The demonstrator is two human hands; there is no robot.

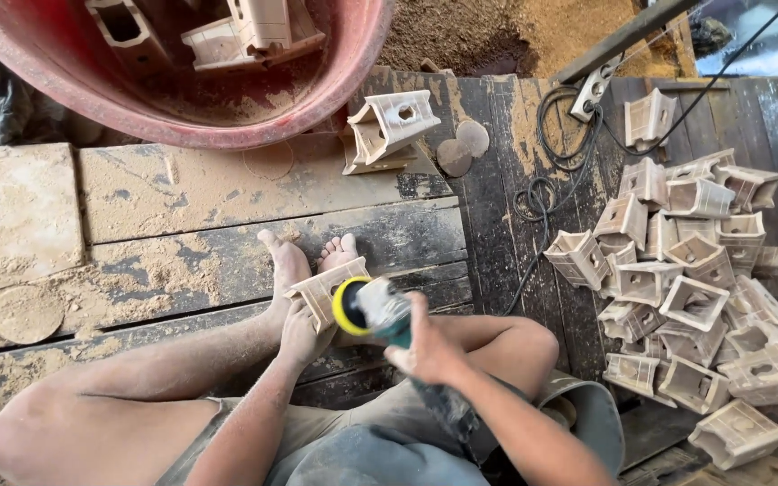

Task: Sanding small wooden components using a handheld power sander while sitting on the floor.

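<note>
I sit on dusty planks with my bare feet in front of me. My left hand grips a pale, tapered wooden piece and braces it against my feet. My right hand holds a handheld power sander whose yellow-rimmed round disc presses against the side of that wooden piece. The sander's body blurs where it runs down past my wrist.
A heap of similar hollow wooden pieces lies to my right. A big red tub holding more of them stands ahead, one loose piece beside it. A black cable coils on the dark boards. Sawdust covers the planks.
</note>
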